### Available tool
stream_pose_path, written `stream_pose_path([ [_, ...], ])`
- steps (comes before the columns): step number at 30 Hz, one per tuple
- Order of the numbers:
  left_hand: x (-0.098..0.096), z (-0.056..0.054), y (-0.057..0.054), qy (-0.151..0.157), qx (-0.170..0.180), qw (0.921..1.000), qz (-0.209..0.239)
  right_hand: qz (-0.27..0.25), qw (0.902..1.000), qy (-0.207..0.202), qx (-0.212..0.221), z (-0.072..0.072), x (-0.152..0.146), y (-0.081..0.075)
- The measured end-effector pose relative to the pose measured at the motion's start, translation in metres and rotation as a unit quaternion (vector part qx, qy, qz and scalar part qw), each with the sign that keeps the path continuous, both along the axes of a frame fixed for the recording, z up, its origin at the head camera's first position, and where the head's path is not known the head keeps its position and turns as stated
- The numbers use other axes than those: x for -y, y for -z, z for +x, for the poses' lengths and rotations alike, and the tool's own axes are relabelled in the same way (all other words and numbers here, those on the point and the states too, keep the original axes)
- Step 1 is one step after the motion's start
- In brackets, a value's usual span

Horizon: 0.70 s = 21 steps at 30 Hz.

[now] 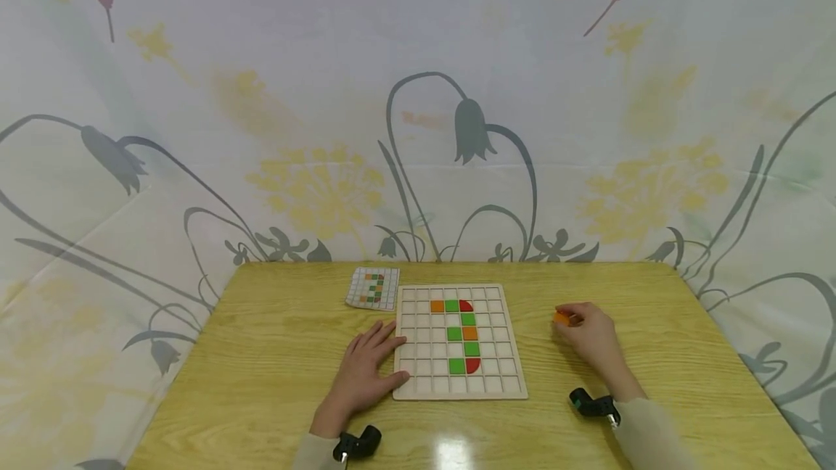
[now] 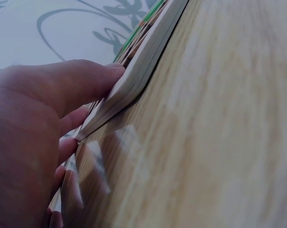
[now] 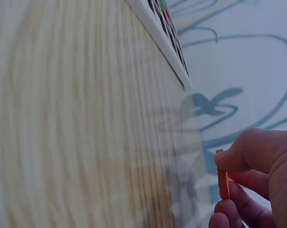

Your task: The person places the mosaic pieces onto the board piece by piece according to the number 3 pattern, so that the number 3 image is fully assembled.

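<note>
A pale wooden grid board (image 1: 421, 386) lies on the table, with green, orange and red tiles set in several of its squares in a bracket-like shape. My left hand (image 1: 366, 372) rests at the board's left edge, fingers spread; in the left wrist view the thumb (image 2: 93, 80) lies on the rim. To the right of the board, my right hand (image 1: 593, 336) pinches a small orange tile (image 1: 561, 318) between thumb and fingers. The right wrist view shows that orange tile (image 3: 223, 178) edge-on, thin and flat.
A small printed pattern card (image 1: 357, 296) with a grid and coloured squares lies behind the left hand, at the board's upper left. The wooden table (image 1: 261, 354) reaches back to a flower-patterned cloth (image 1: 313, 93). Each wrist wears a black camera mount.
</note>
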<state>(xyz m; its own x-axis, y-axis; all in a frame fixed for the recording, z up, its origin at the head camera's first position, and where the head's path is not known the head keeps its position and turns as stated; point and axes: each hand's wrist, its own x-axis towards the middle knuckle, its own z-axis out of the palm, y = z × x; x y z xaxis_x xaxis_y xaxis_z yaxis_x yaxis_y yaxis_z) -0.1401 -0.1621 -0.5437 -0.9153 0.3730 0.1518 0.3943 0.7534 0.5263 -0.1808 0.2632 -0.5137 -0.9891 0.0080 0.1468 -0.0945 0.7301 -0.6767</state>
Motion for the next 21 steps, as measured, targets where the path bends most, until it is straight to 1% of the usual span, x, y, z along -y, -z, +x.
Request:
stream_pose_path([
  [6, -0.001, 0.001, 0.001, -0.003, 0.002, 1.0000, -0.004, -0.009, 0.9995, -0.027, -0.011, 0.005, 0.021, 0.002],
  [9, -0.001, 0.001, 0.001, -0.002, 0.003, 1.0000, -0.004, -0.012, 0.9991, -0.040, -0.010, 0.008, 0.032, 0.001],
  [13, -0.001, 0.001, 0.002, 0.002, 0.003, 1.0000, 0.002, -0.013, 0.9979, -0.063, -0.010, 0.012, 0.046, -0.002],
  [15, -0.001, 0.000, 0.002, 0.004, 0.001, 1.0000, 0.007, -0.014, 0.9970, -0.074, -0.018, 0.014, 0.054, -0.002],
  [18, -0.001, 0.000, 0.001, 0.006, -0.001, 0.9999, 0.012, -0.014, 0.9951, -0.094, -0.025, 0.015, 0.065, -0.002],
  [21, 0.000, 0.000, 0.001, 0.005, 0.000, 0.9999, 0.014, -0.014, 0.9938, -0.109, -0.021, 0.017, 0.076, -0.001],
])
